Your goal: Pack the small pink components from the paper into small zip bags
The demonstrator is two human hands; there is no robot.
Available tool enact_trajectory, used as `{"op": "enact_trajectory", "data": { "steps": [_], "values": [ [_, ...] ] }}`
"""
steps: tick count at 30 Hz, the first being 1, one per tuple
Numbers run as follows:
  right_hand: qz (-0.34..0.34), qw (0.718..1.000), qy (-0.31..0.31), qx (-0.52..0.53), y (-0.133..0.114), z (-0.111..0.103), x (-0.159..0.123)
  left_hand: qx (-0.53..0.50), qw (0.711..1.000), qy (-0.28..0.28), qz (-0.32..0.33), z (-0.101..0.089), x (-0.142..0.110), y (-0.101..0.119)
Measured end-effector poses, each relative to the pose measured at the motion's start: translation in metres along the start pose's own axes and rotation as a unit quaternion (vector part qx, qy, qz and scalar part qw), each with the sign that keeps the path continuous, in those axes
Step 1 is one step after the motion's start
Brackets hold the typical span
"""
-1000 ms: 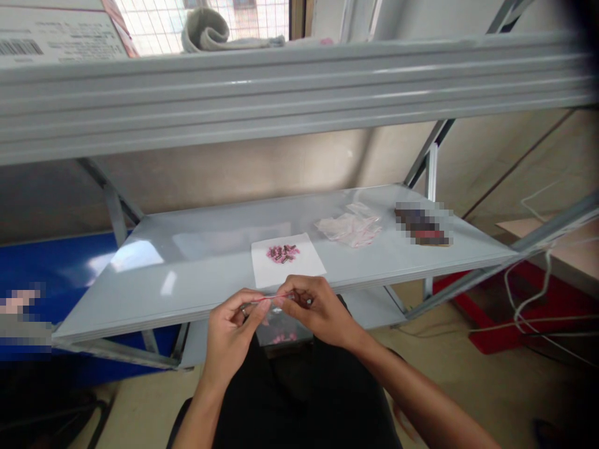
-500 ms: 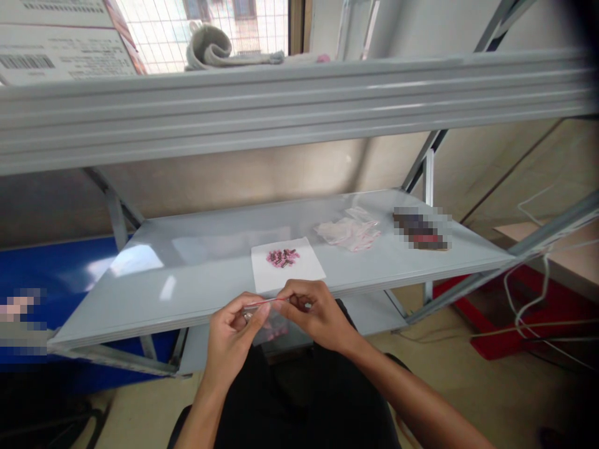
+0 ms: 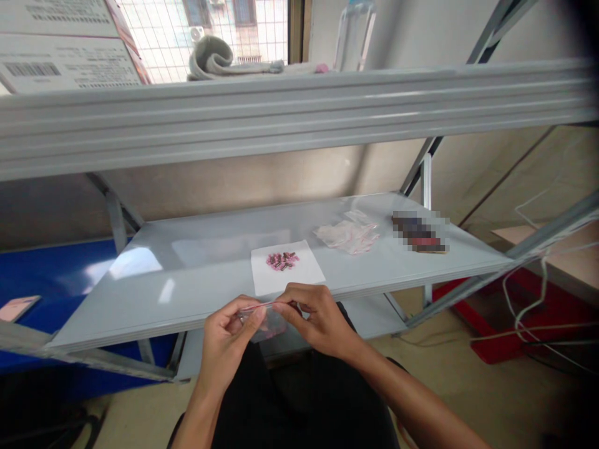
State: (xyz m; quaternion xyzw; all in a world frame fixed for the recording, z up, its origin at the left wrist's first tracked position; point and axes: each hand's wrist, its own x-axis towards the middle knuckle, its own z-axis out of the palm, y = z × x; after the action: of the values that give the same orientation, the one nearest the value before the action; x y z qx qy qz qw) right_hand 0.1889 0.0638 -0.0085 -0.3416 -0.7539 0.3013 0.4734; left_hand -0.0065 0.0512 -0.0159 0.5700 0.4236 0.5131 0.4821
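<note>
A small clear zip bag (image 3: 272, 325) with a red line along its top hangs between my hands, just in front of the shelf edge. Something pinkish shows low inside it. My left hand (image 3: 233, 333) pinches the top edge at its left end between thumb and fingers. At the other end, my right hand (image 3: 314, 315) grips the same edge, closed, with thumb against forefinger. Beyond them, a white sheet of paper (image 3: 262, 280) lies on the shelf with a pile of small pink and dark pieces (image 3: 282, 260) on it.
A heap of clear zip bags (image 3: 347, 236) lies right of the paper, and a blurred-out object (image 3: 420, 232) is farther right. The grey shelf (image 3: 201, 284) has a raised upper shelf (image 3: 299, 118) above it, holding a rolled cloth (image 3: 213, 57), boxes (image 3: 60, 59) and a bottle (image 3: 354, 38).
My fingers have shifted slightly along the bag's top edge, the left hand a little to the left. The view has tilted slightly upward. Both hands keep hold of the bag.
</note>
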Motion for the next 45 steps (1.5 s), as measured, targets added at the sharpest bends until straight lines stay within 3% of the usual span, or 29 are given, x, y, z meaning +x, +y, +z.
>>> {"op": "enact_trajectory", "data": {
  "steps": [9,15,21,25,28,32,40,43,45],
  "values": [
    [0.011,0.999,-0.039,-0.02,0.004,0.006,0.0,0.055,0.998,0.005,0.0,0.003,0.0,0.003],
    [0.015,0.999,-0.027,-0.015,0.005,-0.007,0.001,0.051,0.998,0.027,-0.034,-0.005,0.002,0.006],
    [0.023,0.999,-0.026,0.001,0.004,-0.015,0.003,0.041,0.998,-0.015,-0.049,-0.018,0.003,-0.003],
    [0.054,0.998,0.009,-0.005,0.009,-0.012,0.004,-0.014,0.995,-0.019,-0.092,-0.012,0.006,-0.007],
    [0.104,0.991,0.068,0.043,0.017,-0.01,0.006,-0.076,0.984,-0.094,-0.132,-0.002,0.008,-0.007],
    [0.162,0.968,0.154,0.114,0.026,-0.012,0.008,-0.052,0.972,-0.156,-0.165,0.004,0.009,-0.006],
    [0.155,0.968,0.157,0.122,0.033,-0.009,0.014,0.021,0.982,-0.119,-0.145,-0.011,0.007,0.001],
    [0.123,0.982,0.146,-0.005,0.047,-0.021,0.018,0.108,0.991,-0.034,-0.075,-0.035,0.016,-0.005],
    [0.085,0.967,0.178,-0.16,0.064,-0.04,0.021,0.223,0.974,0.047,0.001,-0.059,0.028,-0.013]
  ]
}}
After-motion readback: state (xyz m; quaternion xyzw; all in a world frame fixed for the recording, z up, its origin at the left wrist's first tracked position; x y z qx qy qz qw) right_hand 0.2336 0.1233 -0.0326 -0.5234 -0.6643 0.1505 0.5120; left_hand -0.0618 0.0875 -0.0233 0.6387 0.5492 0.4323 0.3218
